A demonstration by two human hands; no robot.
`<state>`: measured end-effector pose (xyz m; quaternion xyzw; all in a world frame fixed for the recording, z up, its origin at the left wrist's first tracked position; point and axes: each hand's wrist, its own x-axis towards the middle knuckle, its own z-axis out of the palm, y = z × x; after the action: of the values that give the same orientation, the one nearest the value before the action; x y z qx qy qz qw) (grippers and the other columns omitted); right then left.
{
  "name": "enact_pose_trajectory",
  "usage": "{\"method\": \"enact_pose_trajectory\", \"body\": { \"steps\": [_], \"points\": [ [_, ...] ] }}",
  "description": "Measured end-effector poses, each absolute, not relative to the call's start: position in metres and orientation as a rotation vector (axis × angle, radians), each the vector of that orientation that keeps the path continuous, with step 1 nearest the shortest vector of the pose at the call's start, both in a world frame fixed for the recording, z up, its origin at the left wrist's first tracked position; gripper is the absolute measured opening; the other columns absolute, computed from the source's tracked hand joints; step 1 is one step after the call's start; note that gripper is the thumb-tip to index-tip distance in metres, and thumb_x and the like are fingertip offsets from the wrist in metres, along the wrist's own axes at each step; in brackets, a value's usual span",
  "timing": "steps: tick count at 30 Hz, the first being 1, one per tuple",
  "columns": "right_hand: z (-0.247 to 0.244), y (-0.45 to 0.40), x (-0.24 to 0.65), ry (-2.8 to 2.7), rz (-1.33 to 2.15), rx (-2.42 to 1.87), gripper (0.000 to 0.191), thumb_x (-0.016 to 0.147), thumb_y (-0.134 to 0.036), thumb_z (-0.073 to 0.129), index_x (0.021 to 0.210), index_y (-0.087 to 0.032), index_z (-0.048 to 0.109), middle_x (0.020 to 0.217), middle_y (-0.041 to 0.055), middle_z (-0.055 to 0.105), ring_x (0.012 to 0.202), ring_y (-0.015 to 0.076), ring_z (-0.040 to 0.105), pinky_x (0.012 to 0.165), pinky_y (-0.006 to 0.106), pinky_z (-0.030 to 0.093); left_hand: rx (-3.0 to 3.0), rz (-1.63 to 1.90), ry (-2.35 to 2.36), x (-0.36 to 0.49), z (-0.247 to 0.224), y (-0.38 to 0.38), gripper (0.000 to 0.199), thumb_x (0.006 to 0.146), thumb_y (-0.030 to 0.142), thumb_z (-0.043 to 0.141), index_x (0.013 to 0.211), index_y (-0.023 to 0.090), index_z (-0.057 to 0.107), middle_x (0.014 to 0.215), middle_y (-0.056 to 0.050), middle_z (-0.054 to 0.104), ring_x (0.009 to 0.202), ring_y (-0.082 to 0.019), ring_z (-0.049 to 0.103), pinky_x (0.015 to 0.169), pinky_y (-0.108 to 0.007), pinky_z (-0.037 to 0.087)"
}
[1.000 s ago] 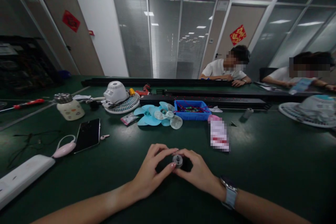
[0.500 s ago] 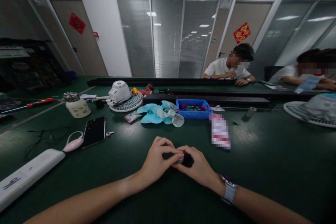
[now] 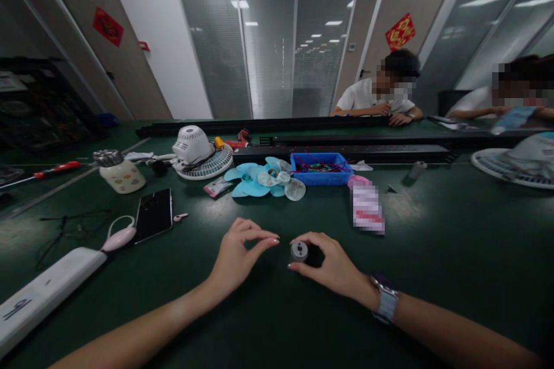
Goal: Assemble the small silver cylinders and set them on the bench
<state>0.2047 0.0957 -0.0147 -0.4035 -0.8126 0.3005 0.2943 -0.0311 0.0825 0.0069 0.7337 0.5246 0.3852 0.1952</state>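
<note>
A small round metal part (image 3: 299,252), with a dark hole in its top, stands near the middle of the green table. My right hand (image 3: 326,259) holds it between thumb and forefinger, curled round it from the right. To its left, my left hand (image 3: 242,248) hovers apart from the part, with thumb and fingertips pinched together. Whether anything small is between those fingertips is too small to tell. Light blue fan blades (image 3: 259,180) lie beyond both hands, beside a blue bin (image 3: 322,177) of wires.
A phone (image 3: 154,215), a white power strip (image 3: 47,288) and a jar (image 3: 121,176) are on the left. Behind stands a white fan housing (image 3: 194,147). A pink-and-white packet (image 3: 367,207) lies at right. Two people sit across the table.
My left hand has come off the metal part and moved left. The part's top now shows in my right hand. The camera view has tilted slightly down.
</note>
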Motion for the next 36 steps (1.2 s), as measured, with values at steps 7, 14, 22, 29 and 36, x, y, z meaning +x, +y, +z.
{"method": "enact_pose_trajectory", "body": {
  "steps": [7, 14, 22, 29, 36],
  "points": [
    [-0.016, 0.096, 0.205, -2.183, 0.78, -1.108, 0.037, 0.077, -0.048, 0.073, 0.107, -0.027, 0.066, 0.105, 0.0018, 0.068, 0.096, 0.0211, 0.062, 0.086, 0.039, 0.047, 2.081, 0.889, 1.453, -0.04, -0.021, 0.09, 0.016, 0.085, 0.041, 0.067, 0.094, 0.033, 0.078, 0.082, -0.002, 0.066, 0.088, -0.022, 0.053, 0.075, -0.032, 0.042],
    [-0.016, 0.096, 0.204, -2.182, 0.778, -1.123, 0.037, 0.077, -0.047, 0.073, 0.107, -0.026, 0.066, 0.104, 0.0032, 0.068, 0.096, 0.0217, 0.062, 0.085, 0.039, 0.048, 2.1, 0.806, 1.433, -0.04, -0.027, 0.087, 0.014, 0.084, 0.041, 0.07, 0.092, 0.033, 0.078, 0.081, -0.002, 0.065, 0.087, -0.022, 0.052, 0.072, -0.03, 0.041],
    [-0.019, 0.096, 0.205, -2.179, 0.755, -1.107, 0.038, 0.076, -0.046, 0.075, 0.107, -0.025, 0.067, 0.105, 0.0037, 0.068, 0.098, 0.0214, 0.06, 0.088, 0.038, 0.048, 2.119, 0.792, 1.424, -0.039, -0.026, 0.087, 0.024, 0.09, 0.041, 0.063, 0.108, 0.03, 0.073, 0.086, -0.002, 0.068, 0.088, -0.021, 0.053, 0.076, -0.032, 0.04],
    [-0.018, 0.094, 0.206, -2.204, 0.756, -1.128, 0.039, 0.078, -0.048, 0.072, 0.11, -0.025, 0.067, 0.108, 0.0051, 0.067, 0.1, 0.0228, 0.06, 0.09, 0.04, 0.048, 1.973, 0.911, 1.477, -0.037, -0.023, 0.084, 0.032, 0.098, 0.041, 0.045, 0.115, 0.025, 0.066, 0.098, -0.003, 0.068, 0.085, -0.019, 0.058, 0.076, -0.03, 0.042],
    [-0.013, 0.093, 0.207, -2.207, 0.769, -1.157, 0.039, 0.081, -0.05, 0.069, 0.112, -0.025, 0.068, 0.11, 0.0057, 0.067, 0.103, 0.024, 0.059, 0.091, 0.041, 0.048, 1.921, 0.946, 1.508, -0.035, -0.023, 0.081, 0.037, 0.097, 0.046, 0.042, 0.115, 0.021, 0.062, 0.074, 0.0, 0.061, 0.064, -0.016, 0.055, 0.06, -0.026, 0.038]
  ]
}}
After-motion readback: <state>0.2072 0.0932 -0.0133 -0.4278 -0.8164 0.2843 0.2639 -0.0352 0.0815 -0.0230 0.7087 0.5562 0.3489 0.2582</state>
